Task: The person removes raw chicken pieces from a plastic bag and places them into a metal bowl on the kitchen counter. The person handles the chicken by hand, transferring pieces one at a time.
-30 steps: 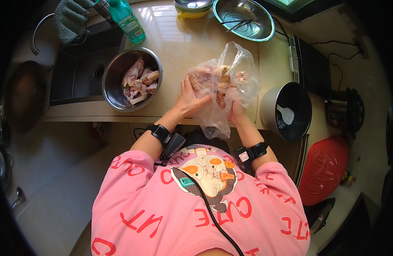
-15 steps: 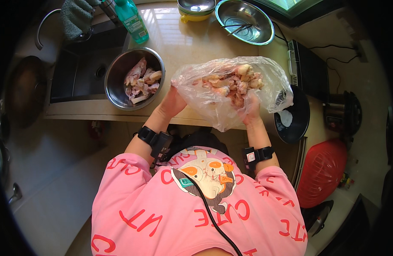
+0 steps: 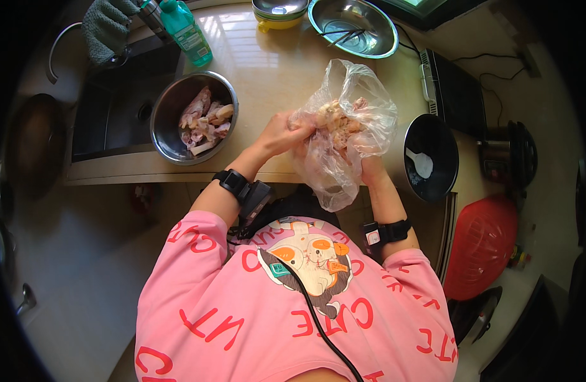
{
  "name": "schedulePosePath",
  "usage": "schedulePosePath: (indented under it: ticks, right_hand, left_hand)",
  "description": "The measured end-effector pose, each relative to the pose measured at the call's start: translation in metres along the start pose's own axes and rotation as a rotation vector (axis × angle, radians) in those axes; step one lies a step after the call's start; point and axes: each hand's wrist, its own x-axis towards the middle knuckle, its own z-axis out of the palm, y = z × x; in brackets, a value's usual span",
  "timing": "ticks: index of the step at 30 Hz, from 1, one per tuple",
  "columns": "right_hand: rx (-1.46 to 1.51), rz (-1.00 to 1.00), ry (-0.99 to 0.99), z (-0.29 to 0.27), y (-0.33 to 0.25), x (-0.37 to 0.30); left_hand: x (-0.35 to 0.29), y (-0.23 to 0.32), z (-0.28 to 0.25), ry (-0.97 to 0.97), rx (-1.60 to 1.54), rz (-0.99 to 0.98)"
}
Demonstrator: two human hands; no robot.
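Clear and crinkly, the bag (image 3: pixel 376 102) is bunching up between the two hands now; half a second ago it was stretching out wide and covering part of the pot (image 3: pixel 444 178). The left hand (image 3: pixel 283 135) is coming in closer to the right hand (image 3: pixel 371 168). More of the white spoon (image 3: pixel 421 164) is showing in the pot.

In the head view, the bag is hanging near the front of the tabletop (image 3: pixel 261 83), and its bottom end is dangling past the edge. Pale meat (image 3: pixel 337 124) is sitting inside it. The left hand's fingers and thumb are pinching the bag's left side. The right hand is touching the bag's right side, low down; plastic is covering its fingers, so I cannot tell if they are spread or pressed together. I also cannot tell if the bag is touching the tabletop.

To the left, a steel bowl (image 3: pixel 160 137) is holding pink meat (image 3: pixel 205 121) and standing beside the sink (image 3: pixel 108 121). A green bottle (image 3: pixel 190 39) is standing behind it. At the back, a big bowl (image 3: pixel 390 38) is holding dark sticks (image 3: pixel 344 35). Past the pot, a dark cooker (image 3: pixel 519 153) is standing.
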Motion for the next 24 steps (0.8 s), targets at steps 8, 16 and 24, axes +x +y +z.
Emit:
schedulePosePath:
  ticks: [8, 16, 24]
  right_hand:
    - [-0.063, 0.093, -0.121, -0.017, 0.007, 0.022]
    - [0.085, 0.281, -0.215, -0.02, 0.024, 0.031]
    - [0.098, 0.272, -0.156, -0.035, 0.01, 0.041]
  left_hand:
    - [0.004, -0.029, 0.013, 0.03, -0.08, 0.076]
    - [0.003, -0.04, 0.009, 0.036, -0.078, -0.113]
    - [-0.005, -0.023, 0.015, 0.219, 0.244, 0.056]
